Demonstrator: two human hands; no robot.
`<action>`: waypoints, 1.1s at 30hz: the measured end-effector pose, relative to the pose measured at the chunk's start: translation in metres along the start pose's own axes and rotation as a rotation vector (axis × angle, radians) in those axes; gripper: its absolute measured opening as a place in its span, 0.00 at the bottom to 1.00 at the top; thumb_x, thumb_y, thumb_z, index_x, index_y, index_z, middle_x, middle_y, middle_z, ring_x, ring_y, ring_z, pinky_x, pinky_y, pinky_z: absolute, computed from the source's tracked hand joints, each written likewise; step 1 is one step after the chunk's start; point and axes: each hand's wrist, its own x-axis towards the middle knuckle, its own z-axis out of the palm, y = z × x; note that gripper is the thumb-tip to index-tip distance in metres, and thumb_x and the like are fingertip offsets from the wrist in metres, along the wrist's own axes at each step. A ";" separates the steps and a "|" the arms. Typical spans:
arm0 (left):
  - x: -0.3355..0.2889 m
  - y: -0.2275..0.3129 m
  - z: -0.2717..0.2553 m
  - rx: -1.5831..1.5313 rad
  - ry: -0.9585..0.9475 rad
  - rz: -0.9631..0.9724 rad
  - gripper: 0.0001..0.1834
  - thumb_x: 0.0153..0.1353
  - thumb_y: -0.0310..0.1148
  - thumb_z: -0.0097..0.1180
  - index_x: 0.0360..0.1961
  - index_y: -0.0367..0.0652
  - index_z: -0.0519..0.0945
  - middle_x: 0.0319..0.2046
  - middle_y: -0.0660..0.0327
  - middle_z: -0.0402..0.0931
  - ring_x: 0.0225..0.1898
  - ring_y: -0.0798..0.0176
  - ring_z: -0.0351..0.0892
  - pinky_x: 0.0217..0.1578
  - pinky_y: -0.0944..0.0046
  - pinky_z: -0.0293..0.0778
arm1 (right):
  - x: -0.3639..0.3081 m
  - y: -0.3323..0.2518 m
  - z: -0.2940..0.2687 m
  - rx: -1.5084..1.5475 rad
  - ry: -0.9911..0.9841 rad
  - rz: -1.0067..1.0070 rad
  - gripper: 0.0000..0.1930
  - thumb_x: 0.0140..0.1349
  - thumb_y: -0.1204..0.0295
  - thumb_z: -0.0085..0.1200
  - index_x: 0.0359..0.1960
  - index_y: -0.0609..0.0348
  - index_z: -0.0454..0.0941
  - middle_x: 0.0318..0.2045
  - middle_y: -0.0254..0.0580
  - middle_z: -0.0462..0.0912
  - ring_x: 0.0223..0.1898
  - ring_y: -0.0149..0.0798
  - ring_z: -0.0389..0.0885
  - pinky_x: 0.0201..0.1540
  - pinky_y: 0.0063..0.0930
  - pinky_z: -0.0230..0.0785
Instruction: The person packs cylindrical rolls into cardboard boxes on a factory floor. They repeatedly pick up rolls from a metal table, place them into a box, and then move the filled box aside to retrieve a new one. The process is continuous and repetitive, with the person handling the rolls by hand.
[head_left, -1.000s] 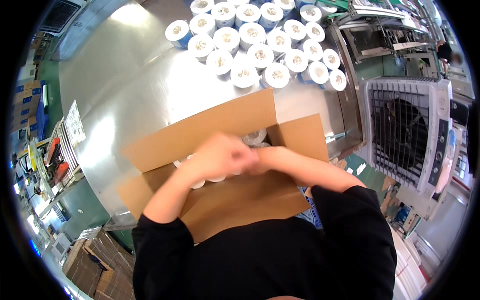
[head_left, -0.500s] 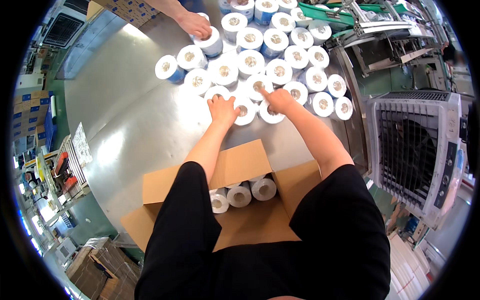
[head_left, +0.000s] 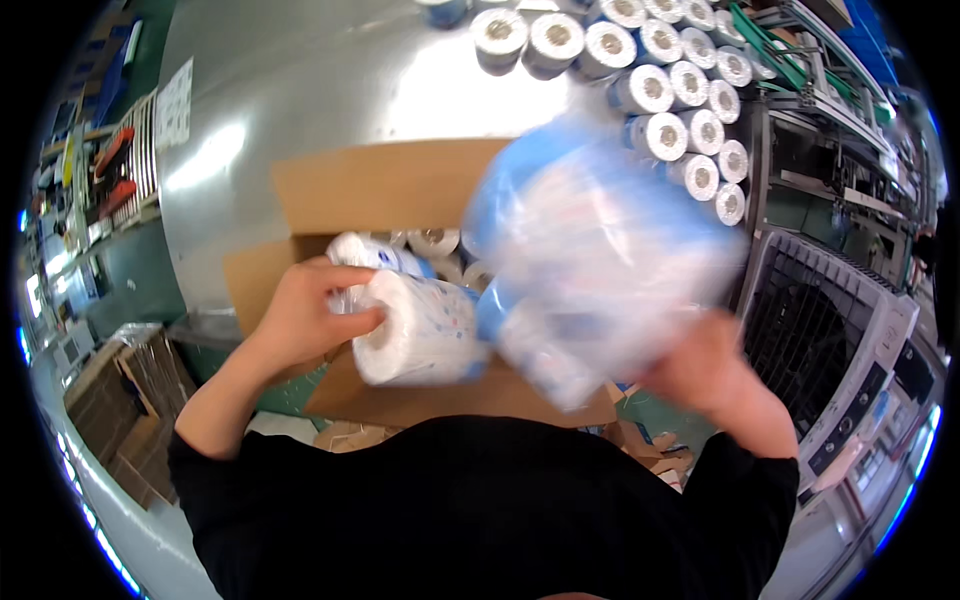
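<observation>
Over an open cardboard box (head_left: 380, 190), my left hand (head_left: 310, 315) is closed on the end of a film-wrapped paper roll (head_left: 425, 325), its thumb at the core. Another wrapped roll (head_left: 375, 255) lies just behind that one. My right hand (head_left: 705, 365), smeared by motion, grips wrapped paper rolls (head_left: 610, 230) in blue and white film, raised above the box's right side. How many it holds I cannot tell. Inside the box, more rolls (head_left: 433, 242) show their round ends; the right part of the box is hidden behind the lifted rolls.
Upright paper rolls (head_left: 665, 136) crowd the far right of the metal table (head_left: 300, 90), with several more along its far edge. An air cooler (head_left: 820, 330) stands at the right. Stacked brown cartons (head_left: 130, 410) are at the lower left.
Both hands have come back from the rolls on the table to above the box, bringing wrapped rolls with them. The view has shifted, and the other person's hand is out of sight.
</observation>
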 end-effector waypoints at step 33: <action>0.467 0.096 -0.055 0.649 0.475 -0.037 0.29 0.47 0.58 0.57 0.41 0.47 0.83 0.36 0.53 0.82 0.40 0.55 0.81 0.44 0.55 0.73 | 0.042 0.361 0.189 0.415 0.772 1.340 0.44 0.47 0.63 0.65 0.58 0.80 0.54 0.41 0.67 0.79 0.46 0.59 0.79 0.50 0.41 0.70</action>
